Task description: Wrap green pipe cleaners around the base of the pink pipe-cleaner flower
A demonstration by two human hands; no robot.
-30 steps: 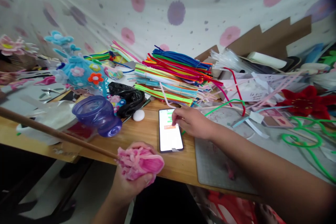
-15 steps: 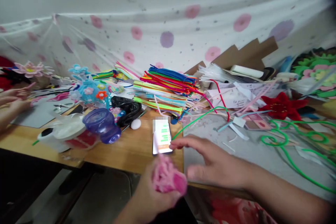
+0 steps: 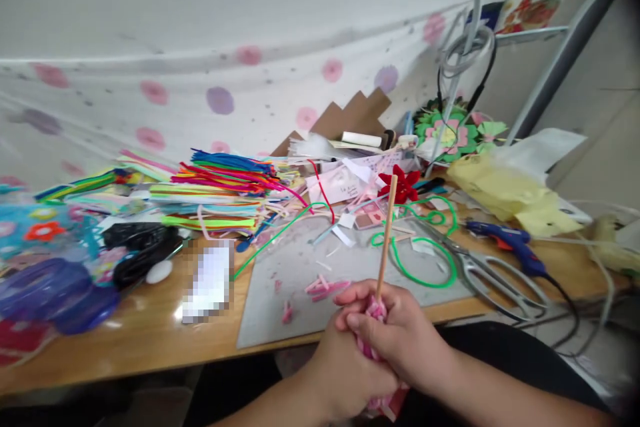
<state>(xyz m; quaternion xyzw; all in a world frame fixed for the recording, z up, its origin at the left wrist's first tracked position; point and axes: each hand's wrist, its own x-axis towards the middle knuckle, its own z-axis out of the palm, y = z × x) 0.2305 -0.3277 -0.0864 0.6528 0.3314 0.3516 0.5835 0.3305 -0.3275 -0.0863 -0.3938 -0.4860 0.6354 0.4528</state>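
Observation:
Both hands close together around a pink fuzzy pipe-cleaner piece (image 3: 376, 310) just off the table's front edge. A thin wooden stick (image 3: 387, 240) rises upright from its top. My left hand (image 3: 340, 367) is wrapped round the piece from below, with pink showing beneath the fist. My right hand (image 3: 407, 333) grips its upper part near the foot of the stick, thumb across the front. Most of the pink piece is hidden by the fingers. Beyond the hands, short pink pipe-cleaner bits (image 3: 325, 288) lie on the grey mat (image 3: 295, 273).
Scissors (image 3: 500, 283) and a blue glue gun (image 3: 510, 240) lie to the right. A green pipe cleaner (image 3: 425, 283) curls behind the hands. Pipe-cleaner bundles (image 3: 215, 187), a blurred-out phone (image 3: 207, 280) and a purple plastic container (image 3: 55, 297) are on the left.
The view has swung right. My right hand, apart and open before, has come in to grip the pink piece. The wooden stick now shows upright above it.

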